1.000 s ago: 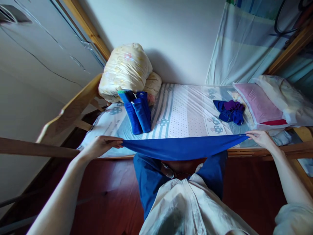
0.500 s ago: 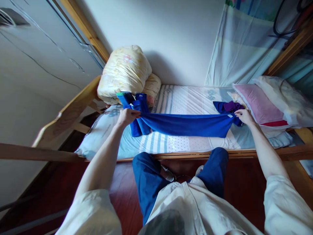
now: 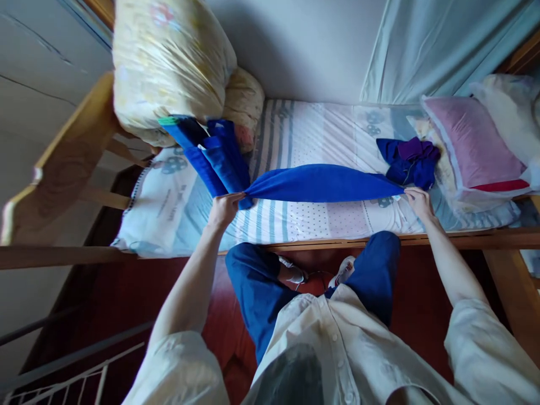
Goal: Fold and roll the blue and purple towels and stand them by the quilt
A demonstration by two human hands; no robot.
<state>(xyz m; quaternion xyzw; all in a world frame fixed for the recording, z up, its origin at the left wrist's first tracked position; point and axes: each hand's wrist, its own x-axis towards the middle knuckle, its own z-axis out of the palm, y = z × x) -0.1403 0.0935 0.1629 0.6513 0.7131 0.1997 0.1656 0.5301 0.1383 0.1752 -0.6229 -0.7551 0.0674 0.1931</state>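
Note:
A blue towel (image 3: 320,183) is stretched lengthwise between my two hands above the bed, its middle billowing away from me. My left hand (image 3: 225,209) is closed on its left end, pinching the gathered cloth. At the opposite end my right hand (image 3: 419,201) pinches a corner, beside a small white tag. Several rolled or folded blue towels (image 3: 219,160) lie just beyond my left hand, one with a green edge. Past my right hand rests a crumpled heap of blue cloth (image 3: 407,163) with a purple cloth (image 3: 417,149) on top.
A large floral quilt bundle (image 3: 172,67) stands at the bed's left end. Pillows, one pink (image 3: 485,143), lie at the right. The bed's wooden rail (image 3: 337,243) runs before my knees; a wooden headboard (image 3: 63,163) rises at left. A pale curtain (image 3: 422,50) hangs behind.
The towel's lower edge has swung up and away from me, so it now billows nearly level. Both hands keep their grip. My view has tilted down and closer to the bed.

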